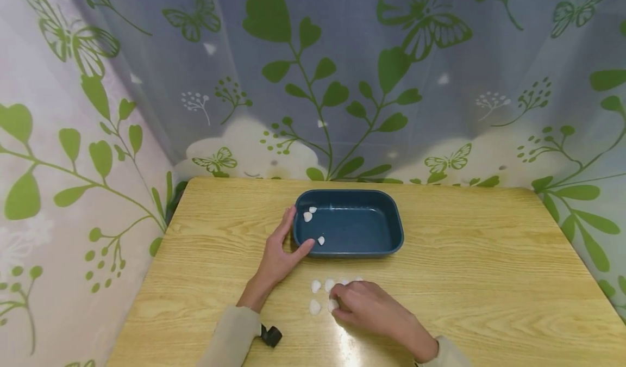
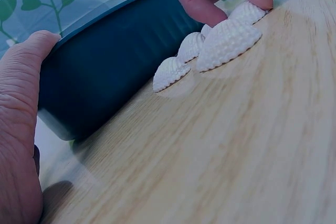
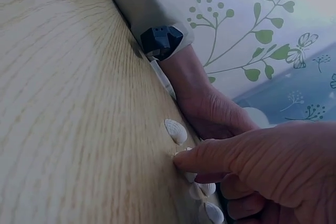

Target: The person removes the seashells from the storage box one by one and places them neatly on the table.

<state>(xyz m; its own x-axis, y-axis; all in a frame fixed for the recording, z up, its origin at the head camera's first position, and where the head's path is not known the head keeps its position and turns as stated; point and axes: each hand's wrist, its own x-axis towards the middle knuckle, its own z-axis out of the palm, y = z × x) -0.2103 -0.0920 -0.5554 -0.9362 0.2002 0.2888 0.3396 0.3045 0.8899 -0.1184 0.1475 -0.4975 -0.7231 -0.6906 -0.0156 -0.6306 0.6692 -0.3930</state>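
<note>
At the far left, a pale cloth (image 1: 44, 138) printed with green leaves and butterflies hangs beside the wood-grained worktop (image 1: 195, 236). From where I stand, I see a beige sleeve (image 1: 232, 337) with a small black device (image 1: 271, 336) at its cuff, and past it the person's left hand (image 1: 276, 258). Of the two hands, this one is spread against the left end of a dark blue basin (image 1: 357, 231), its fingers along the outer wall and its thumb at the rim by the near corner. Inside, toward that same end, two small white shells (image 1: 307, 216) sit close together, and a lone shell (image 1: 321, 240) lies nearer the front wall.

On the worktop, on the person's side of the basin, more white shells are set out in two rows. The farther row begins with one shell (image 1: 315, 286) and runs right, its last pieces partly hidden by fingers. The nearer row begins with a ribbed shell (image 1: 314, 307). Just right of it, the right hand (image 1: 371, 304) pinches another shell (image 1: 333, 305) between thumb and finger; whether that shell touches the wood I cannot tell. A second sleeve (image 1: 445, 353) shows at the bottom edge.
</note>
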